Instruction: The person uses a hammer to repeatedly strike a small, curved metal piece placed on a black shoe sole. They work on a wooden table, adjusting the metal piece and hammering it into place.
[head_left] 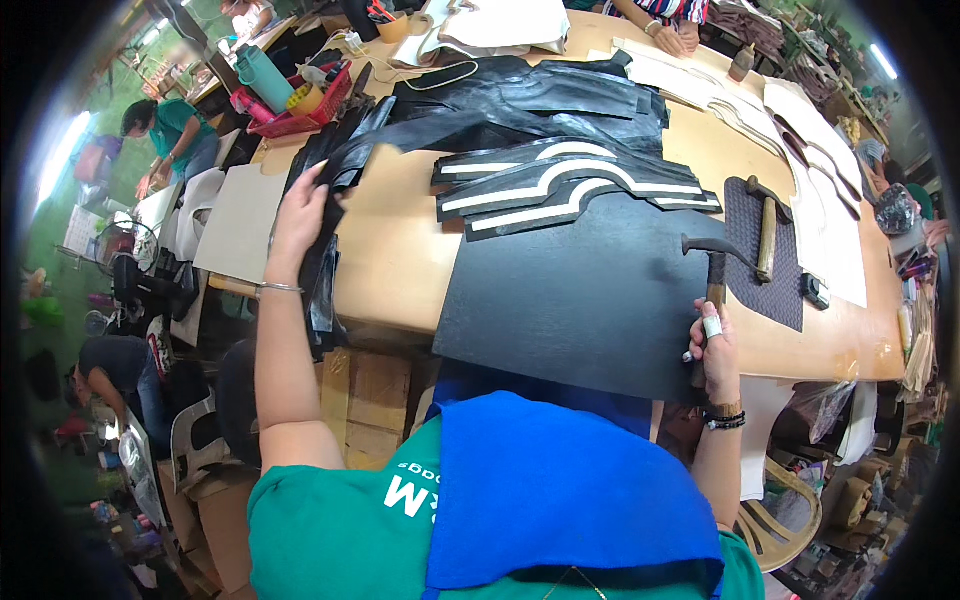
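My right hand (pixel 715 345) is wrapped round the handle of a hammer (pixel 716 262), its curved metal head up, over the right side of a large black board (pixel 570 290). One finger has a pale wrapping. My left hand (pixel 300 215) is at the table's left edge, fingers closed at the edge of a black leather piece (pixel 345 165); part of the grip is hidden. Several curved black pieces with white bands (pixel 570 185) lie overlapping along the board's far edge. Behind them is a pile of black leather (pixel 530 90).
A second hammer (pixel 768 235) lies on a dark textured mat (pixel 745 205) at the right. White cut pieces (pixel 835 240) cover the table's right side. A red basket (pixel 305 125) with a teal bottle (pixel 262 75) stands far left. Another person's hands (pixel 678 40) rest at the far edge.
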